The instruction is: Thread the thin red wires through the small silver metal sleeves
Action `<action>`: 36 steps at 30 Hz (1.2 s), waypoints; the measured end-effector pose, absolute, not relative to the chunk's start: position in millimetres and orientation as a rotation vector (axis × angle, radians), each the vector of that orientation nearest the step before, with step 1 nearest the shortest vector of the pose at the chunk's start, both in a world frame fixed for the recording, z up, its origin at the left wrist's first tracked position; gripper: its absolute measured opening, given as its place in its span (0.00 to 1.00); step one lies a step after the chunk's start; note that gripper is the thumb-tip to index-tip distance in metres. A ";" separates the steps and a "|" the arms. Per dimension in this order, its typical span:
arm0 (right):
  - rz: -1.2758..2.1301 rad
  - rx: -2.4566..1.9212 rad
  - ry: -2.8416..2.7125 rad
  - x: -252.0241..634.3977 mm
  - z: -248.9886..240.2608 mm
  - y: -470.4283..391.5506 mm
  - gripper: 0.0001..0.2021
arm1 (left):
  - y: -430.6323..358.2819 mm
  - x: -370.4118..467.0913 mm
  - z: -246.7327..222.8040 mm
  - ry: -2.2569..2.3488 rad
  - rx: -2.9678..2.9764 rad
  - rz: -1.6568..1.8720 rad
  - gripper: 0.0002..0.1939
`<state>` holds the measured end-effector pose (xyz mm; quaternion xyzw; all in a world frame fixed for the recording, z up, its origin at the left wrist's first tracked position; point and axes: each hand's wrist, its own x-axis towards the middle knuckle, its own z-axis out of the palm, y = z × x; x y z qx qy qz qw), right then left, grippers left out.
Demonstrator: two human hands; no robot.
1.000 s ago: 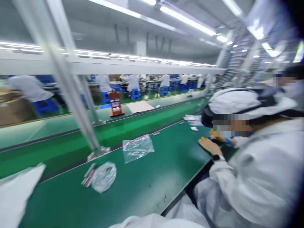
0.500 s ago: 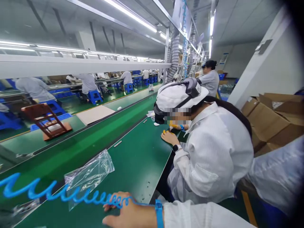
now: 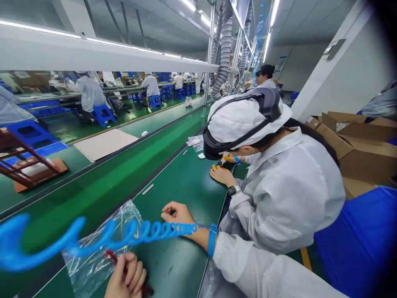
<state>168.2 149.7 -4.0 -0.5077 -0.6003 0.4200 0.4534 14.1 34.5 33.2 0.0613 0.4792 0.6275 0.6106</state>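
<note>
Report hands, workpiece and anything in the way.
Left hand gripping dark red piece. Right hand loosely curled, nothing visible in it. Blue coiled cord crossing in front of clear plastic bag.

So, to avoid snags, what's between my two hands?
In the head view, the blue coiled cord crosses between your left hand and right hand, over green tabletop.

Down in the lower left of the frame I've got it on my feed: a slim, dark red piece (image 3: 110, 255), pinched in the left hand (image 3: 125, 275). One end pokes out past the thumb, slanting toward the upper left, and from my view it sits across the clear plastic bag (image 3: 89, 271). The fingers hide the middle. Another dark red bit shows at the bottom edge, below the fingers; same piece or not, I can't tell. The tip's too blurred to read.
</note>
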 end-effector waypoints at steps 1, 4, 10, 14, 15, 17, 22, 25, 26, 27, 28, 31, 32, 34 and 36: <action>0.997 -1.287 -1.468 167.2 -4.3 158.9 0.04 | 39.8 16.5 31.2 1.083 0.158 1.435 0.22; 0.878 -1.382 -1.443 164.6 -4.1 178.9 0.05 | 44.3 19.5 24.0 1.048 0.181 1.406 0.24; 0.690 -1.481 -1.537 154.1 -1.7 197.1 0.11 | 39.2 16.8 13.5 1.009 0.126 1.381 0.26; 0.557 -1.562 -1.630 130.8 2.3 215.6 0.24 | 40.8 19.2 14.8 1.032 0.132 1.394 0.29; 0.527 -1.583 -1.652 123.9 3.2 220.5 0.26 | 41.2 20.1 15.8 1.039 0.129 1.403 0.29; 0.475 -1.618 -1.694 111.3 4.1 228.6 0.29 | 41.4 21.6 18.0 1.039 0.131 1.427 0.30; 0.394 -1.663 -1.775 97.0 4.4 233.7 0.29 | 39.5 23.2 21.5 1.028 0.140 1.446 0.29; 0.380 -1.677 -1.791 95.5 6.0 232.6 0.25 | 38.8 23.0 22.9 1.022 0.155 1.467 0.28; 0.380 -1.680 -1.791 95.3 6.8 232.5 0.24 | 38.6 22.6 23.8 1.019 0.164 1.470 0.28; 0.383 -1.680 -1.790 95.7 7.6 232.4 0.23 | 38.4 22.2 24.7 1.016 0.173 1.470 0.27; 0.387 -1.679 -1.789 96.8 8.3 232.0 0.22 | 38.1 21.5 25.9 1.014 0.179 1.469 0.26; 0.408 -1.657 -1.801 109.2 8.7 224.5 0.22 | 37.4 19.0 29.2 1.003 0.191 1.467 0.24; 0.418 -1.641 -1.813 116.9 8.3 218.3 0.23 | 37.3 18.2 29.9 0.999 0.193 1.469 0.24; 0.440 -1.596 -1.847 136.5 7.0 198.7 0.24 | 37.4 17.0 30.4 0.993 0.193 1.470 0.24; 0.464 -1.549 -1.886 158.1 5.6 171.7 0.24 | 37.9 16.9 30.1 0.988 0.191 1.466 0.24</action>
